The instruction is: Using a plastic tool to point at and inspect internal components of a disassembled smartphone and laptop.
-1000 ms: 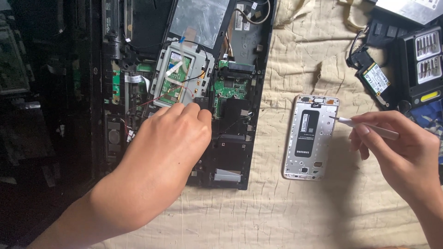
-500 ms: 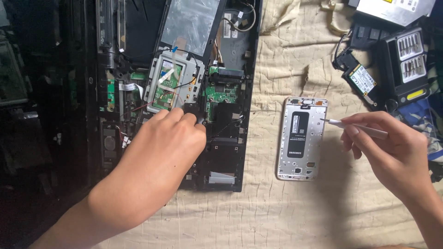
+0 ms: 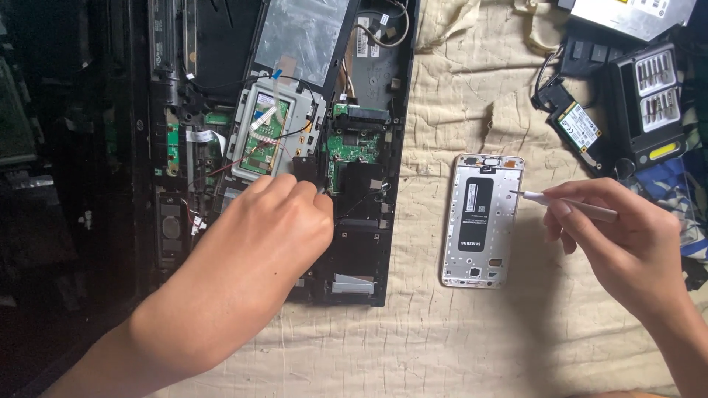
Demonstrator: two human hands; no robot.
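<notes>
Left hand [image 3: 276, 221] is pinching a black part [image 3: 304, 168] inside the opened laptop [image 3: 369, 243]; right hand [image 3: 627, 243] is pinching a thin tool [image 3: 568, 205] over the opened phone [image 3: 481, 221]; black bit case [image 3: 649, 103] is holding 2 rows of bits.

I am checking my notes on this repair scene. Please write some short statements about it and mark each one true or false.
1. The left hand rests on the opened laptop chassis. True.
2. The right hand holds a hammer. False: it holds a thin white tool.
3. The open phone lies on the beige cloth. True.
4. The phone lies left of the laptop. False: it lies right of it.
</notes>
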